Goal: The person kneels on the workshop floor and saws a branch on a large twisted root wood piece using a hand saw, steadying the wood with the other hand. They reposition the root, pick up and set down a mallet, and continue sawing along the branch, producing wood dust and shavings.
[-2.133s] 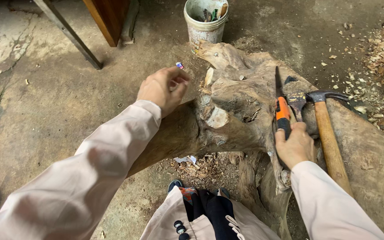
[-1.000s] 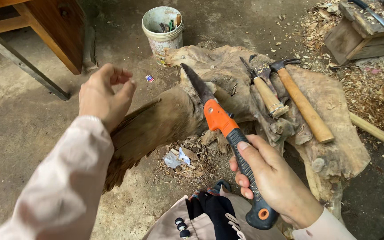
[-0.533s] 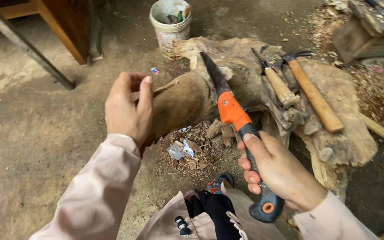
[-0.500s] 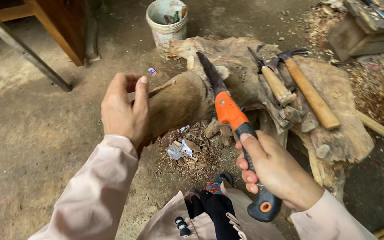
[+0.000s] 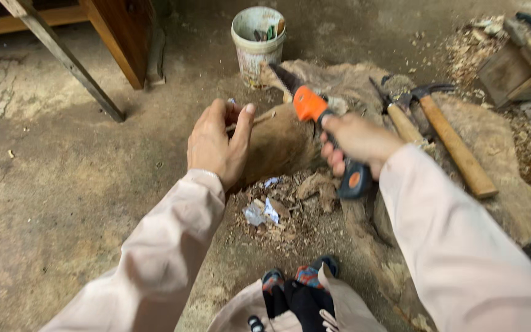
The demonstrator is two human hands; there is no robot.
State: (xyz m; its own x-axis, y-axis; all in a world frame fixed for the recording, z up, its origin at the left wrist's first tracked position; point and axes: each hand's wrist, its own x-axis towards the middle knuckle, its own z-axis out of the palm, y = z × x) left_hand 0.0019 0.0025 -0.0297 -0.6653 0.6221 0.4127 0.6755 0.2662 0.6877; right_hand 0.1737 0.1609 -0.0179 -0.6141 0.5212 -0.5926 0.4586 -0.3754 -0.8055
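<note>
Two hands up: right hand [image 5: 357, 142] clenched on orange-handled saw [image 5: 314, 120], blade toward eleven o'clock; left hand [image 5: 216, 144] half-open at nine o'clock, touching log [image 5: 281, 144].

Right hand [image 5: 357, 140] gripping orange-handled saw [image 5: 321, 126] (blade blurred), left hand [image 5: 216, 144] by log [image 5: 281, 144]

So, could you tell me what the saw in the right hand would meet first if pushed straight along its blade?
Probably the white bucket: the saw in the right hand points toward its base, though depth is unclear.
</note>
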